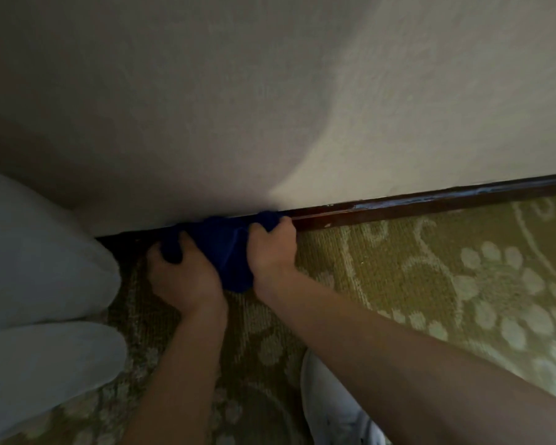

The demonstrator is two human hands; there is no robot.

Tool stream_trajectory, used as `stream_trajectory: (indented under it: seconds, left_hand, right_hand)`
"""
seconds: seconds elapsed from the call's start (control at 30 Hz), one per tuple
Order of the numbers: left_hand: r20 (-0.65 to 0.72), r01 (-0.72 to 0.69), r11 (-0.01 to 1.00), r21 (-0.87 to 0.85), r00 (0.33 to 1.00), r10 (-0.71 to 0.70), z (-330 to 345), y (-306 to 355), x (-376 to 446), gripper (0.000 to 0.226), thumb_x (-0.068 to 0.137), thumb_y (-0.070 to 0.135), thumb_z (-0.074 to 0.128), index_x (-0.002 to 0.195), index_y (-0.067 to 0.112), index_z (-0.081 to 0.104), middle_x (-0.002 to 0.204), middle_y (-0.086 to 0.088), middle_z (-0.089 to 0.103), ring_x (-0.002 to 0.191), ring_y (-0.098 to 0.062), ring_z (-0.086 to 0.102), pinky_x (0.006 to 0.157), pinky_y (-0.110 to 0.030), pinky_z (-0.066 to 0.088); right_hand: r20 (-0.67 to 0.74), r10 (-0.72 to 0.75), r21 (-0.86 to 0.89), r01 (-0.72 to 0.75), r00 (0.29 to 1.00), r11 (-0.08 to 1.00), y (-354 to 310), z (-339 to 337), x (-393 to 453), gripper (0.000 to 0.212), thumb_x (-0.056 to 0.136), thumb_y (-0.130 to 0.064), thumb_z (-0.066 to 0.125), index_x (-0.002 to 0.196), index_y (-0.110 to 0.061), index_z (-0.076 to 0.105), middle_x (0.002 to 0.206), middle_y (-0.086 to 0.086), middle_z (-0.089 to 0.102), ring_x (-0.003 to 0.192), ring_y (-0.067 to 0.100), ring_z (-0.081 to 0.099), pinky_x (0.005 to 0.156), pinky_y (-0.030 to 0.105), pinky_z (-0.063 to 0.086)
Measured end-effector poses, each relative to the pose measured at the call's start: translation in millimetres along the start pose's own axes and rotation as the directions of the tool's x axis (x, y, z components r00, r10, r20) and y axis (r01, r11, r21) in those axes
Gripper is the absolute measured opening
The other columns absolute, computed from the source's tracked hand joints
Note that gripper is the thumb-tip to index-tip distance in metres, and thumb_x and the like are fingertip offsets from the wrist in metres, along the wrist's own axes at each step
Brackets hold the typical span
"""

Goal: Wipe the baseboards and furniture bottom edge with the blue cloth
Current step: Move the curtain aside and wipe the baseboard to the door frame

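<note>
I have both hands on the cloth (228,248), which is bunched against the baseboard (430,202) where the carpet (398,268) meets the wall (270,107). My left hand (182,277) has its fingers curled into the cloth's left end; my right hand (272,248) has its fingers clamped over the right end, knuckles just beside the dark trim. The main risk I see is the cloth riding up onto the pale wall or dragging down onto the carpet pile instead of staying on the trim, since it is a loose wad and not a flat pad; a slack grip would cause that. The trim's finish looks chipped in spots to the right, and I judge a fold could snag there. Going right, the baseboard runs free to the frame edge with bare carpet before it. Going left, room is tight: pale fabric (42,268), which I cannot identify, crowds the corner just beside my left hand. A white shoe (331,409) sits near the bottom edge under my right forearm.
</note>
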State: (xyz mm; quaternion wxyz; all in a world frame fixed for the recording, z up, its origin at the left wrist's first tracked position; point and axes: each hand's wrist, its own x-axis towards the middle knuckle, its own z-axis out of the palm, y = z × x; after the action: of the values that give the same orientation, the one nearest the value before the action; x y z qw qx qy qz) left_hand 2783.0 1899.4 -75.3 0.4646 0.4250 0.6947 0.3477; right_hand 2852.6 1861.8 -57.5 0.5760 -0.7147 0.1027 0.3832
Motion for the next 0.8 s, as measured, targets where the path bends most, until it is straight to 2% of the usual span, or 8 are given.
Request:
stream_trajectory:
  seconds: [0.13,0.2,0.27,0.4,0.53,0.6,0.7,0.8]
  left_hand:
    - [0.269,0.028,1.0,0.011,0.963,-0.03,21,10,-31,0.019,0.093,0.028,0.063,0.11,0.02,0.059,0.112,0.003,0.061,0.097,-0.013,0.059,0.092,-0.03,0.049]
    - [0.371,0.141,0.99,-0.009,0.92,-0.128,30,11,-41,0.018,0.093,0.03,0.065,0.108,0.026,0.056,0.106,0.007,0.058,0.092,-0.008,0.057,0.087,-0.027,0.048]
    - [0.343,0.246,0.967,-0.064,0.916,-0.211,28,13,-40,0.032,0.092,0.03,0.065,0.122,0.026,0.056,0.11,0.007,0.056,0.096,-0.011,0.057,0.091,-0.029,0.048]
    - [0.107,0.296,0.921,-0.255,0.955,-0.277,3,5,20,0.047,0.088,0.035,0.06,0.132,0.019,0.055,0.124,0.002,0.059,0.1,-0.016,0.06,0.088,-0.031,0.05]
    - [0.198,0.422,0.833,-0.357,0.906,-0.374,-9,1,51,0.039,0.103,0.024,0.04,0.14,0.017,0.046,0.131,0.001,0.055,0.095,-0.017,0.061,0.064,-0.024,0.058]
    - [0.172,0.365,0.824,-0.433,0.931,-0.322,-4,5,30,0.046,0.097,0.018,0.052,0.141,0.021,0.043,0.134,-0.002,0.056,0.103,-0.022,0.063,0.076,-0.036,0.06]
    - [0.131,0.28,0.923,-0.266,0.959,-0.253,27,8,-17,0.035,0.087,0.014,0.063,0.119,0.023,0.052,0.119,-0.002,0.06,0.104,-0.023,0.061,0.094,-0.045,0.053]
    - [0.252,0.353,0.914,-0.2,0.92,-0.3,64,14,-60,0.019,0.086,0.017,0.067,0.101,0.024,0.057,0.108,-0.001,0.061,0.101,-0.022,0.06,0.094,-0.044,0.053]
  right_hand:
    - [-0.236,-0.116,0.03,0.127,0.965,0.991,-2,-39,26,0.039,0.072,-0.024,0.054,0.108,-0.01,0.058,0.108,0.015,0.066,0.102,0.034,0.064,0.096,0.052,0.051]
    - [-0.349,-0.077,0.041,0.097,0.934,0.994,-15,-51,27,0.04,0.083,-0.021,0.052,0.121,-0.01,0.051,0.116,0.012,0.061,0.106,0.033,0.06,0.099,0.047,0.049]
    - [-0.368,-0.039,0.059,0.066,0.929,0.996,-18,-48,24,0.04,0.094,-0.015,0.047,0.133,-0.008,0.042,0.122,0.011,0.054,0.109,0.029,0.055,0.096,0.035,0.045]
    - [-0.19,0.021,-0.055,-0.032,0.981,0.998,-7,13,-2,0.037,0.096,-0.013,0.047,0.132,-0.005,0.041,0.133,0.017,0.053,0.115,0.029,0.054,0.095,0.031,0.042]
    - [0.012,0.149,0.0,-0.149,0.989,0.989,2,48,-13,0.041,0.096,-0.012,0.049,0.137,-0.013,0.04,0.133,0.011,0.052,0.111,0.024,0.054,0.102,0.038,0.045]
    - [0.042,0.156,0.094,-0.159,0.987,0.983,6,32,-5,0.041,0.091,-0.014,0.054,0.132,-0.015,0.048,0.127,0.009,0.057,0.108,0.024,0.057,0.102,0.043,0.046]
    - [-0.199,0.076,0.209,-0.034,0.977,0.977,-2,-18,25,0.049,0.073,-0.025,0.059,0.119,-0.012,0.057,0.109,0.012,0.066,0.097,0.029,0.065,0.09,0.053,0.054]
    - [-0.386,0.069,0.327,0.067,0.92,0.943,-13,-70,49,0.04,0.079,-0.018,0.058,0.119,-0.011,0.057,0.111,0.015,0.065,0.098,0.033,0.065,0.089,0.054,0.054]
